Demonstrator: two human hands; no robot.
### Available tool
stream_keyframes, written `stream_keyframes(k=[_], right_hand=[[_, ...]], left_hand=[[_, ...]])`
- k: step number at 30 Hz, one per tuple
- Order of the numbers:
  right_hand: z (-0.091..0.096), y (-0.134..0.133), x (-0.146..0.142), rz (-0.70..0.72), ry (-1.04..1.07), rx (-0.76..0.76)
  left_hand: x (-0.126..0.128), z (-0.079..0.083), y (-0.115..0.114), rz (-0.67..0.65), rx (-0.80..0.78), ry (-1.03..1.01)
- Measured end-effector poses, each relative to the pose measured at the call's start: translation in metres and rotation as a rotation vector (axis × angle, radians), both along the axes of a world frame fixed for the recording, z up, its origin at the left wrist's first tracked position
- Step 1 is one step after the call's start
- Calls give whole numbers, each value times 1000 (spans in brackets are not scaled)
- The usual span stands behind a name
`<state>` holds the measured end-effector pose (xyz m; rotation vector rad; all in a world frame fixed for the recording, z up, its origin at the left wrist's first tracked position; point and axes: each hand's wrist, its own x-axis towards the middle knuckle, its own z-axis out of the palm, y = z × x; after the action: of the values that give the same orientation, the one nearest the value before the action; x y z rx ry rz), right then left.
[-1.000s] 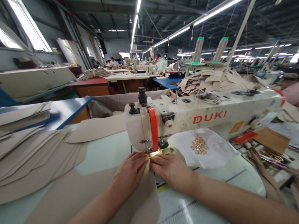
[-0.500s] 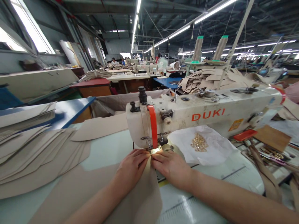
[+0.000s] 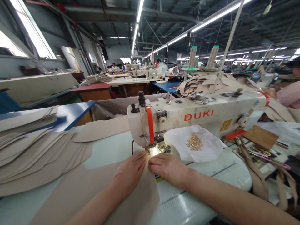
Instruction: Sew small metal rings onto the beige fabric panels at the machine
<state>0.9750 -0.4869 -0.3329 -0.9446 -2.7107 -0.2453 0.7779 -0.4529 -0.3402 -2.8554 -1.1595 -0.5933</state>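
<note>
A white sewing machine (image 3: 199, 109) marked DUKI stands before me, its small lamp lit at the needle. Under its presser foot (image 3: 148, 150) runs the edge of a beige fabric panel (image 3: 140, 190), whose wide part spreads toward me over the table. My left hand (image 3: 128, 168) grips that panel just left of the foot, fingers pressed together. Close on the other side, my right hand (image 3: 167, 167) is closed at the panel's edge, fingertips bunched near the needle. What lies beneath the fingertips is hidden.
Stacked beige panels (image 3: 35, 156) lie to the left. Gold rings (image 3: 194, 142) rest on a white sheet (image 3: 172, 137) below the machine arm. Pink-handled scissors (image 3: 278, 163) and fabric strips (image 3: 254, 172) lie at right. A person in a pink sleeve (image 3: 289, 95) sits beyond.
The view has shifted a little, bringing the person at right into sight. Both hands stay at the needle on the panel, slightly farther from the machine head.
</note>
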Motion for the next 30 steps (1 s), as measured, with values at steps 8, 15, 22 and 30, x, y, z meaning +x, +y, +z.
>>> stream_keyframes(k=[8,15,22,30], right_hand=[[5,0,-1,-1,-25,-8],[2,4,-1,0,-22,16],[-2,8,-3,-1,1,30],[3,5,-3,-11,-3,1]], left_hand=[[-6,-7,7,-127,150,82],[-5,-6,12,-62,105,48],[-4,-6,15,-32,67,13],[-4,-6,14,-79,90,1]])
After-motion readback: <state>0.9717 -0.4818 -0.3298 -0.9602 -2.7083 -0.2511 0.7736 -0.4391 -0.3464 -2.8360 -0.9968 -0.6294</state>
